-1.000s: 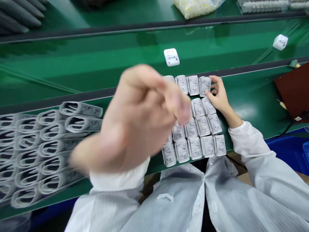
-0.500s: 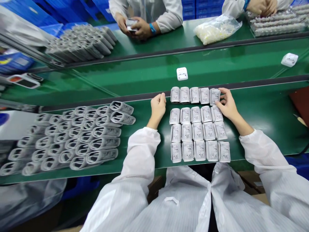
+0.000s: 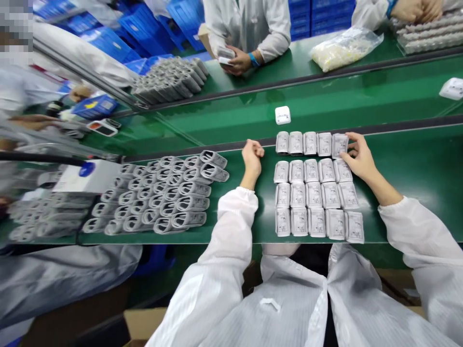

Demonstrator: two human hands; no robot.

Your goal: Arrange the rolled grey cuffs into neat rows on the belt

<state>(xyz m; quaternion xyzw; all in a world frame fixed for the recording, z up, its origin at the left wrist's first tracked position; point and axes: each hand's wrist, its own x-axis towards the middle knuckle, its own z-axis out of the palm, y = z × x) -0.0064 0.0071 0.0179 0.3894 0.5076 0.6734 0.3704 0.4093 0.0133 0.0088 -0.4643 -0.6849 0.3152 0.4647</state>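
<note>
My right hand (image 3: 359, 155) has its thumb and fingers around the right end of a folded grey cuff (image 3: 339, 144) with a printed diagram. This cuff is the last one in the back row, beside several similar ones. In front of that row lie three more rows of folded cuffs (image 3: 314, 195), printed faces up. My left hand (image 3: 252, 156) hovers left of the back row, its fingers curled in and nothing seen in them. Farther left, many rolled grey cuffs (image 3: 166, 188) lie on their sides in rows, their open loops towards the left.
A white device (image 3: 282, 114) lies on the green strip beyond my bench (image 3: 415, 168). Across it, a person holds white and grey pieces near stacked grey cuffs (image 3: 170, 79) and a plastic bag (image 3: 343, 48). A white box (image 3: 87, 176) stands at the left.
The view has swung left, bringing in more of the left side. My left hand has turned slightly, fingers still curled. My right hand stays at the same cuff. The person opposite has parted their hands.
</note>
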